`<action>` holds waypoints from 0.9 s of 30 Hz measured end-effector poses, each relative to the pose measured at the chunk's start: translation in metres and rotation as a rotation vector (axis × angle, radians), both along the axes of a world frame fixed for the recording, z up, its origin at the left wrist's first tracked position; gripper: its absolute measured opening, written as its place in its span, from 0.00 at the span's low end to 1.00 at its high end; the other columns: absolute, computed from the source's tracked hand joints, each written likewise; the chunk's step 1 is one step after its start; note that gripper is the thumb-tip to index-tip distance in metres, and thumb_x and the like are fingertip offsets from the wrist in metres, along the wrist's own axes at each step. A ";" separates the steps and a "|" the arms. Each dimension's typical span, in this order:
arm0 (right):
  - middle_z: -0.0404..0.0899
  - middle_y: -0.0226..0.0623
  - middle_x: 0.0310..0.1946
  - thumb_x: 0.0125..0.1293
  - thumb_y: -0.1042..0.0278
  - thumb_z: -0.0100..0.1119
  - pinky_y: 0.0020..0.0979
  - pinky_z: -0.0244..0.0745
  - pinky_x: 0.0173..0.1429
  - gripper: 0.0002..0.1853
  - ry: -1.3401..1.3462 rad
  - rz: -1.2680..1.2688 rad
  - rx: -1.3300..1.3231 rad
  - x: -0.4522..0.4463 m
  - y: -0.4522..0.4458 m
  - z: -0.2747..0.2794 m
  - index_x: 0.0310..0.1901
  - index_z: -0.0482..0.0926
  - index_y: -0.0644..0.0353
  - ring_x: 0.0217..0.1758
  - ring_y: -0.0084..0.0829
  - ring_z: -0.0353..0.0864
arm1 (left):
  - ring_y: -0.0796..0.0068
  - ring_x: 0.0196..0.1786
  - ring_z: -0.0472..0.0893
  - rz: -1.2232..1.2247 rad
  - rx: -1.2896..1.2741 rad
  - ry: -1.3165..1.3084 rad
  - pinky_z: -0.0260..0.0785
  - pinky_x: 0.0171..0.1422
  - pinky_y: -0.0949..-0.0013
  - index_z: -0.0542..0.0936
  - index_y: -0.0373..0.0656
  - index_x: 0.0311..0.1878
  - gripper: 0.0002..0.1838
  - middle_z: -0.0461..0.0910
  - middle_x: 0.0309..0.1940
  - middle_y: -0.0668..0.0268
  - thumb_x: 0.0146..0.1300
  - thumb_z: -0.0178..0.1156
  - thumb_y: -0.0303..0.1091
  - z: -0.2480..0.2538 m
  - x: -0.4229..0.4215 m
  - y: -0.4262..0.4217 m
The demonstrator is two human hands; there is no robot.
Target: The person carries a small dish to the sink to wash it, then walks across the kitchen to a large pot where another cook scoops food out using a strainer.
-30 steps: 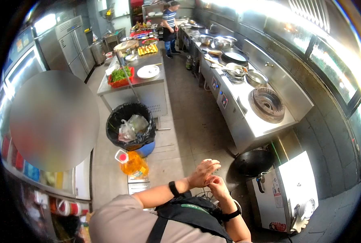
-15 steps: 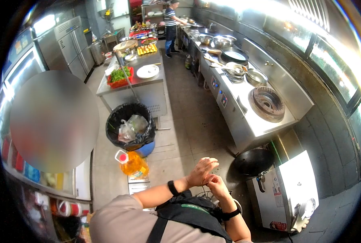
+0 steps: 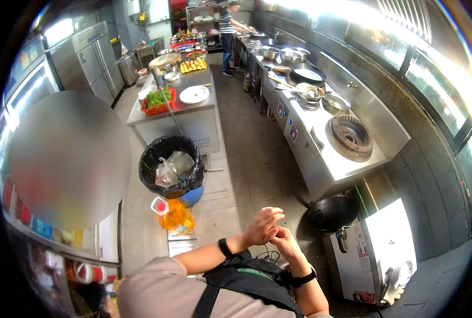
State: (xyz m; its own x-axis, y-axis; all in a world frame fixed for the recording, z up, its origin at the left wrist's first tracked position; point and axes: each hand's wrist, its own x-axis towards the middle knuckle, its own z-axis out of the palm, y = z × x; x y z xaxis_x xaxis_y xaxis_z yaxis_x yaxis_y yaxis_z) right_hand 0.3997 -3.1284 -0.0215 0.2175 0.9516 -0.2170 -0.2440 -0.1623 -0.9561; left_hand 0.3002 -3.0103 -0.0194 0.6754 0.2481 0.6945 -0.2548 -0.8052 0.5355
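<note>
Just above the black apron (image 3: pixel 254 273), my left hand (image 3: pixel 261 225) and my right hand (image 3: pixel 285 243) touch each other. The left hand's fingers are curled and held together, pointing right. My right hand's fingers are pinched together against the underside of the left. Whatever lies between the fingertips is too small or hidden to make out. Each wrist wears a black band. To the left of the hands, a large bottle of orange-yellow oil (image 3: pixel 176 217) with a red cap stands on the floor.
Beyond the bottle is a black-lined bin (image 3: pixel 150 175). A steel table (image 3: pixel 196 119) holds greens, a white plate and an egg tray. Along the right runs a stove counter (image 3: pixel 320 153). A wok (image 3: pixel 331 213) and white box (image 3: pixel 352 259) sit low right. A co-worker (image 3: pixel 226 37) stands far back.
The co-worker at the back has turned towards the stove counter and now reaches over it with the arms. My hands remain together, with only slight finger movement.
</note>
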 end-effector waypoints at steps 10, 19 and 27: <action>0.77 0.25 0.30 0.58 0.80 0.53 0.21 0.70 0.41 0.05 -0.200 0.146 -0.106 -0.005 0.008 0.016 0.35 0.78 0.64 0.34 0.17 0.73 | 0.51 0.58 0.70 0.080 0.058 0.062 0.59 0.66 0.53 0.72 0.37 0.52 0.19 0.71 0.55 0.51 0.63 0.49 0.39 -0.003 -0.011 0.005; 0.75 0.24 0.27 0.60 0.76 0.54 0.21 0.68 0.35 0.02 -0.200 0.132 -0.027 -0.014 0.005 0.031 0.33 0.77 0.63 0.30 0.16 0.70 | 0.50 0.57 0.71 0.085 0.059 0.034 0.60 0.65 0.53 0.72 0.36 0.52 0.21 0.71 0.54 0.50 0.67 0.45 0.44 0.001 -0.018 0.006; 0.74 0.25 0.27 0.59 0.75 0.60 0.21 0.69 0.37 0.04 -0.112 0.034 0.098 -0.007 0.008 0.003 0.33 0.74 0.64 0.30 0.17 0.70 | 0.50 0.57 0.71 0.168 0.018 0.100 0.60 0.65 0.55 0.71 0.37 0.55 0.23 0.71 0.55 0.50 0.69 0.44 0.48 -0.001 -0.020 0.015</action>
